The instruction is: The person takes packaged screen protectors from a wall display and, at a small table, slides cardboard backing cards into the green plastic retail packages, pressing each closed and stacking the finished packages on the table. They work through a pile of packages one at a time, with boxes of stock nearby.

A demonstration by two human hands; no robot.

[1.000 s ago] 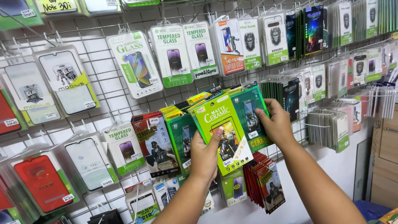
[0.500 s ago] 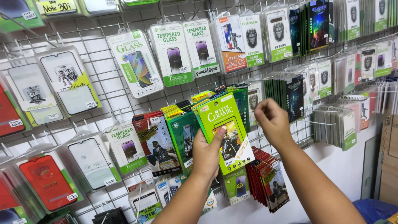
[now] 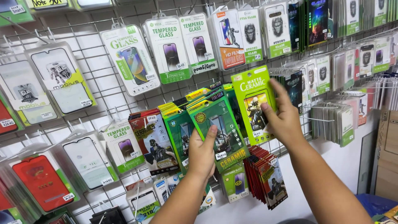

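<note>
My left hand [image 3: 202,154] holds a fanned stack of green screen-protector packs [image 3: 217,128] from below, thumb pressed on the front pack. My right hand [image 3: 281,118] grips a single bright green pack with a phone picture [image 3: 251,97], lifted to the right of the stack and slightly above it. Both packs are in front of a white wire grid wall [image 3: 93,83] hung with many similar packs.
White-and-green tempered glass packs [image 3: 170,49] hang above. A red-and-grey pack [image 3: 154,141] hangs left of the stack, red packs [image 3: 265,178] below it. Bundles of packs on hooks [image 3: 331,120] stick out at right. A brown cardboard box [image 3: 387,153] stands at far right.
My right hand has pulled the front bright green pack off the stack and moved it to the right and up. My left hand keeps the remaining stack, a darker green pack showing in front.
</note>
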